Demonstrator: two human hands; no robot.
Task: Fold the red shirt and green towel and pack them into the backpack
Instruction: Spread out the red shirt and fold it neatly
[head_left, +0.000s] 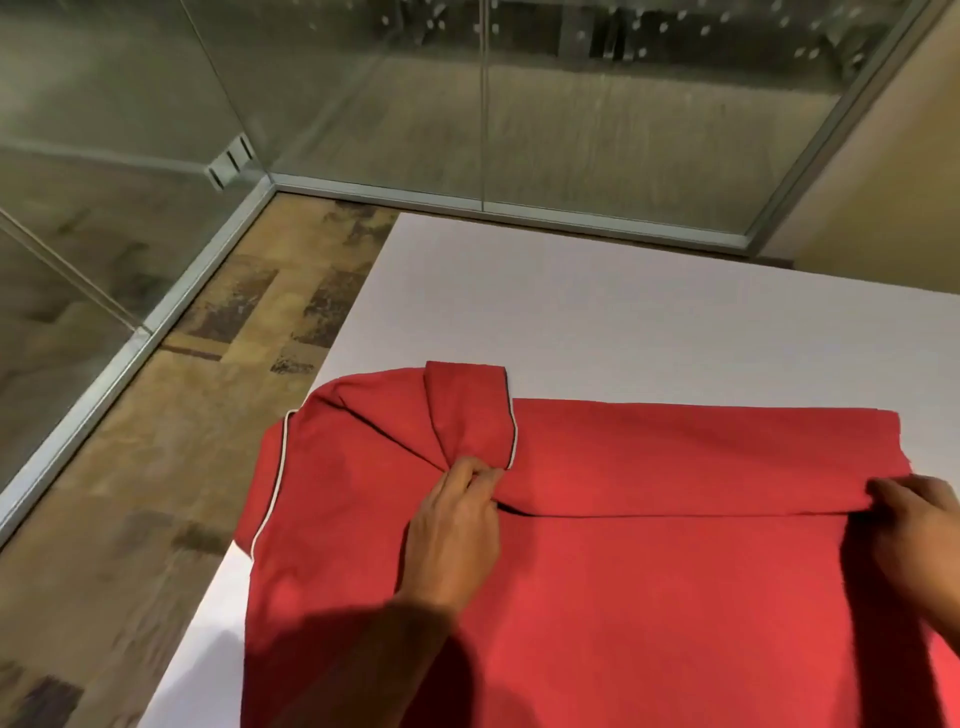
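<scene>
The red shirt (649, 582) lies spread over the near part of the white table (597, 312), its collar with white piping toward the left. Its far side is folded over toward me, forming a long edge across the middle. My left hand (457, 525) pinches that folded edge near the sleeve, where the cloth bunches into creases. At the frame's right edge my right hand (914, 519) grips the same fold at the hem end. The green towel and the backpack are out of view.
The table's left edge (332, 358) runs diagonally down to the lower left, with patterned brown carpet (171, 431) beyond it. Glass partition walls with metal frames (483, 208) stand behind and to the left. The far half of the table shows bare white surface.
</scene>
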